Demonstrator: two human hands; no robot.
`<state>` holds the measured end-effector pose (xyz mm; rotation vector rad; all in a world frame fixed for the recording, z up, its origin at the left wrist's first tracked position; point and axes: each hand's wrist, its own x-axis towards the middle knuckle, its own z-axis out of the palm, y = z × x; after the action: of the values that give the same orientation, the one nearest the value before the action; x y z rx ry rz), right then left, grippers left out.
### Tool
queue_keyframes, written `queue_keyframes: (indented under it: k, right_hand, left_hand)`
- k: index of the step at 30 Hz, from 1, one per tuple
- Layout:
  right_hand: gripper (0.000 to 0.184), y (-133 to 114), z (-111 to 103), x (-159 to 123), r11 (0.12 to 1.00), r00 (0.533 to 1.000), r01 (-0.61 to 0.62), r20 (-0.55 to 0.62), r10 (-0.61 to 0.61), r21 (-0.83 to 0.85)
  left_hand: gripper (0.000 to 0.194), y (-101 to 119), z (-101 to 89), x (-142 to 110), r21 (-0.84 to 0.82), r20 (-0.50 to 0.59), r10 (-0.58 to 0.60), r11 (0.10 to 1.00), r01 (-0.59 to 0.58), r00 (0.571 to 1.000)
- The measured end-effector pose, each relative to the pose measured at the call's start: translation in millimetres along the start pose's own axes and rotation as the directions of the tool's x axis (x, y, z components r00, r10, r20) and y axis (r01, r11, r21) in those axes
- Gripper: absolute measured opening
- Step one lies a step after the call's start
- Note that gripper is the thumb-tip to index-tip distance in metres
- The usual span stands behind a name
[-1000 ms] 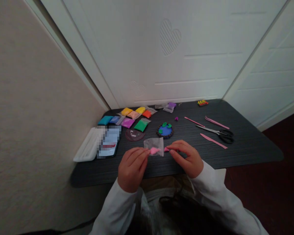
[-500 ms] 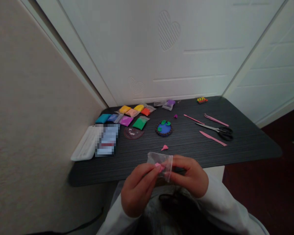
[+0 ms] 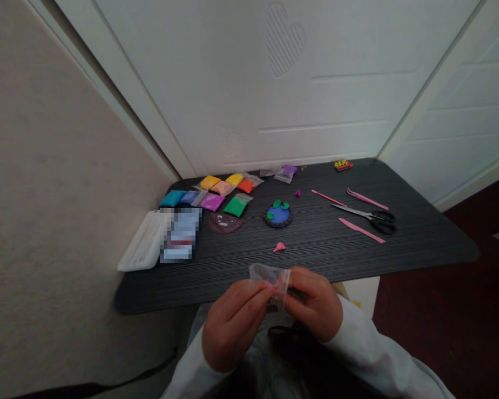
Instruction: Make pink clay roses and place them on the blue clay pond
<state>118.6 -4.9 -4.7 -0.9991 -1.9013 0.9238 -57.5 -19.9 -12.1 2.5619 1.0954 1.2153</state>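
Note:
Between my hands is a small clear plastic bag (image 3: 263, 271) with a bit of pink clay (image 3: 271, 287) in it. My left hand (image 3: 235, 321) pinches the bag at the clay. The fingers of my right hand (image 3: 314, 302) reach into the bag's mouth and close toward the clay; their tips are partly hidden by the plastic. Just beyond the bag, a loose lump of pink clay (image 3: 279, 247) lies on the dark table (image 3: 216, 277). Farther back sits a round blue clay disc (image 3: 278, 215) with a brown beaded rim and green leaf shapes.
Several bags of coloured clay, a green one (image 3: 238, 205) among them, lie at back left. A protractor (image 3: 225, 223), a white tray (image 3: 143, 244) and a blurred-out phone-like object stand left. Scissors (image 3: 368, 216), a pink knife (image 3: 361, 230) and pink tweezers (image 3: 366, 198) lie right.
Both hands have drawn back toward me with the bag. My right hand has let go of the pink lump, now on the table, and put its fingers into the bag's mouth.

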Motion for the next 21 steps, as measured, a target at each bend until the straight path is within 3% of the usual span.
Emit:
queue_keyframes:
  k: [4,8,12,14,17,21]
  right_hand:
    - [0.007,1,-2,1,0.996,1.000,-0.021,-0.007,0.022,0.090]
    - [0.008,17,-20,1,0.974,0.975,-0.113,-0.170,0.147,0.195]
    - [0.016,55,-46,7,0.969,0.896,-0.242,-0.370,0.245,0.056]
    - [0.021,72,-55,13,0.957,0.875,-0.291,-0.402,0.270,0.012]
    - [0.023,84,-59,18,0.950,0.874,-0.313,-0.392,0.286,-0.006]
    - [0.022,80,-56,18,0.950,0.886,-0.312,-0.370,0.279,-0.029]
  left_hand:
    - [0.032,-9,-1.3,0,0.024,-0.003,-0.039,0.999,0.039,0.999]
    - [0.026,-40,-3.6,1,0.213,-0.077,-0.129,0.967,0.142,0.989]
    - [0.021,-82,3.9,2,0.382,-0.051,-0.276,0.883,0.274,0.960]
    - [0.023,-95,8.4,2,0.398,-0.025,-0.292,0.874,0.277,0.956]
    - [0.027,-96,11.6,5,0.443,-0.045,-0.315,0.844,0.301,0.948]
    - [0.029,-71,17.4,16,0.478,-0.166,-0.343,0.792,0.380,0.924]
